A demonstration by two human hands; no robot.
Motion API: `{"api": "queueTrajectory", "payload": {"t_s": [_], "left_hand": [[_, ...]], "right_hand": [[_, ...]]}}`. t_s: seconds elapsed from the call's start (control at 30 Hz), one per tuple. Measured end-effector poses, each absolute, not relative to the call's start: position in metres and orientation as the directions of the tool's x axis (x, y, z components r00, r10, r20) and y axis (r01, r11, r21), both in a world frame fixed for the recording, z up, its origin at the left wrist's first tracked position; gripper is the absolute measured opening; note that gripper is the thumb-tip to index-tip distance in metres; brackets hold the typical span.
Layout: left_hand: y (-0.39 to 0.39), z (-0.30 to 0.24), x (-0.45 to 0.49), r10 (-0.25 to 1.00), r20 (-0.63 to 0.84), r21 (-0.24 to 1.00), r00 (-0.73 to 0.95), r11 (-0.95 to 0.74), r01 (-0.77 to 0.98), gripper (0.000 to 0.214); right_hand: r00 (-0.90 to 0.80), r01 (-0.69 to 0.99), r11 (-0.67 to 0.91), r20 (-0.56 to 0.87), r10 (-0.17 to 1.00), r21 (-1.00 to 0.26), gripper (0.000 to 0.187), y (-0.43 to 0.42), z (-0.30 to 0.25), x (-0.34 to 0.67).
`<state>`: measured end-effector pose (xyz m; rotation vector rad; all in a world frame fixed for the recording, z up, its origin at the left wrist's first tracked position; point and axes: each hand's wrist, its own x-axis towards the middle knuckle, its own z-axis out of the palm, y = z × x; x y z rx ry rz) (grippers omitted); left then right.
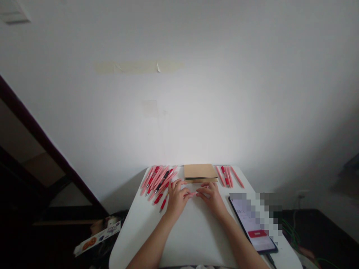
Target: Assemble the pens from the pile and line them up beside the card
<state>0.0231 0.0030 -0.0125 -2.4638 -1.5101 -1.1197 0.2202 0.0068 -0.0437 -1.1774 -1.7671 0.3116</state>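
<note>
A pink pen (192,194) lies level between my two hands, just above or on the white table. My left hand (176,198) pinches it from the left, and the fingers of my right hand (212,198) close on its right end. Fingers cover much of the pen, so its tip is hard to make out. Right behind my hands is a brown kraft-paper notebook or pad (200,171). To the left of my left hand spreads a loose pile of pink, red and black pens (158,181).
Several more pink and red pens (228,177) lie at the table's back right. A phone (252,224) with a cable rests on the right side of the white table (193,239). The wall (196,112) rises directly behind the table.
</note>
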Motion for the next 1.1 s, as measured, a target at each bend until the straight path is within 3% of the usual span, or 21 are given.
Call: {"api": "queueTrajectory", "payload": {"t_s": [0.23, 0.5, 1.1], "left_hand": [[0.004, -0.012, 0.023, 0.768, 0.6, 0.353, 0.227, -0.508, 0.786, 0.012], [0.004, -0.01, 0.022, 0.772, 0.598, 0.369, 0.217, -0.505, 0.78, 0.011], [0.002, -0.007, 0.022, 0.767, 0.614, 0.391, 0.184, -0.498, 0.774, 0.012]], "right_hand": [[-0.026, 0.594, 0.485, 0.587, 0.809, -0.642, 0.035, 0.007, -0.041, 0.226], [0.016, 0.591, 0.464, 0.585, 0.811, -0.66, 0.014, 0.007, -0.042, 0.231], [-0.014, 0.614, 0.443, 0.552, 0.834, -0.654, 0.015, 0.006, -0.038, 0.228]]}}
